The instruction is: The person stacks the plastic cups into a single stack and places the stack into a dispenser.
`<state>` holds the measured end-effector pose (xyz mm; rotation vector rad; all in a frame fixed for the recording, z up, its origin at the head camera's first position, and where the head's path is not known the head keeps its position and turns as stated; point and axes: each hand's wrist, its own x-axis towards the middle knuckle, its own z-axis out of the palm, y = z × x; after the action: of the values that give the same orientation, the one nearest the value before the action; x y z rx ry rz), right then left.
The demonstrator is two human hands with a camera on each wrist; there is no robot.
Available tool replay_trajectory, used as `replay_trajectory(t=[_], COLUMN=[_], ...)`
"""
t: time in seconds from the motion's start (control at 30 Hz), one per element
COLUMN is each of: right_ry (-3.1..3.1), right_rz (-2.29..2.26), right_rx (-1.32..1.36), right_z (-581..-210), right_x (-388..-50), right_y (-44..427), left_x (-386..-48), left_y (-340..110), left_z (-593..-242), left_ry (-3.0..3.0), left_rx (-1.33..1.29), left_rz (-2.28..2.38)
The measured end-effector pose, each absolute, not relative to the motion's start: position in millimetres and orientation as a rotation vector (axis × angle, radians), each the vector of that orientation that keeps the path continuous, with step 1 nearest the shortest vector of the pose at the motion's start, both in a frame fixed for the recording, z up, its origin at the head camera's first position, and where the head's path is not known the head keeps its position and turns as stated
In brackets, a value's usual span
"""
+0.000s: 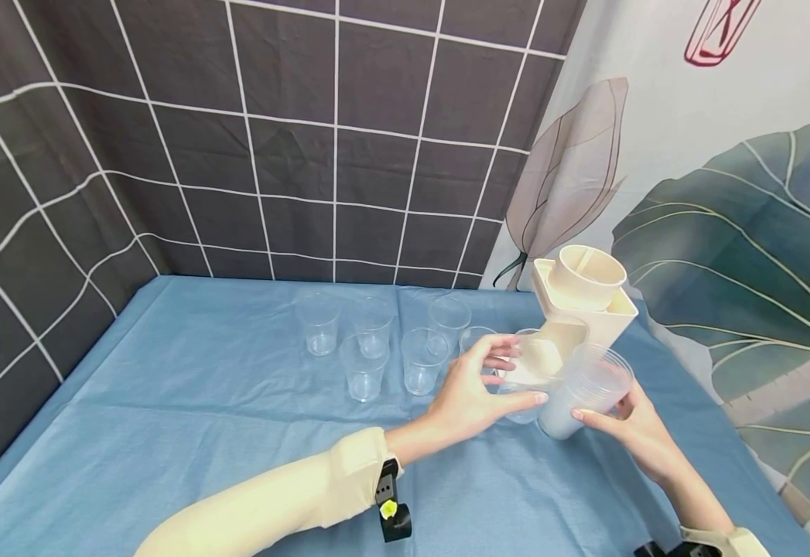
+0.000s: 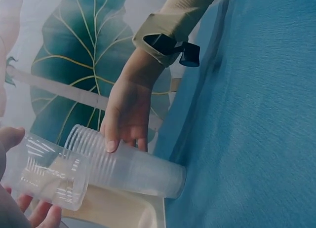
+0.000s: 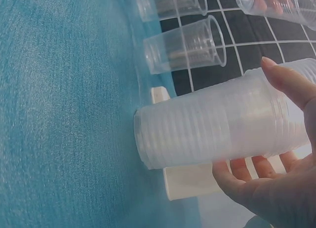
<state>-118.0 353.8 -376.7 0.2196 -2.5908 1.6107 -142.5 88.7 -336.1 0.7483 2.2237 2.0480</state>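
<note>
My left hand point(image 1: 470, 391), thumb nearest me, holds a clear plastic cup point(image 2: 49, 174); my right hand point(image 1: 633, 435) grips stacked translucent cups point(image 1: 581, 396), a cream boxy stand point(image 1: 581, 300) beyond.

Indoor corner, seemingly screened off for recording; the kind of room beyond cannot be told. Left and far sides are closed by a dark backdrop point(image 1: 293, 151) printed with white grid lines; tile is imitated, but cloth is suggested by the wavy lines. The right side is covered by a pale hanging point(image 1: 697, 186) patterned with large leaves and a flower bud. The work surface is draped in a creased blue cloth point(image 1: 168, 394). Filming is indicated by a small black camera point(image 1: 394, 524) worn at the left wrist.
</note>
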Motion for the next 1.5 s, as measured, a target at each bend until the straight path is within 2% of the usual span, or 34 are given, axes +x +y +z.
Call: replay_trajectory(t=[1.5], right_ry=[-2.606], right_rz=[1.577], right_rx=[0.213], right_z=[-376.4], right_x=[-118.1], right_y=[353.8], left_x=[-157.2], left_y=[116.4], left_z=[-318.7], left_ry=[2.250], left_rx=[0.803], left_rz=[2.061])
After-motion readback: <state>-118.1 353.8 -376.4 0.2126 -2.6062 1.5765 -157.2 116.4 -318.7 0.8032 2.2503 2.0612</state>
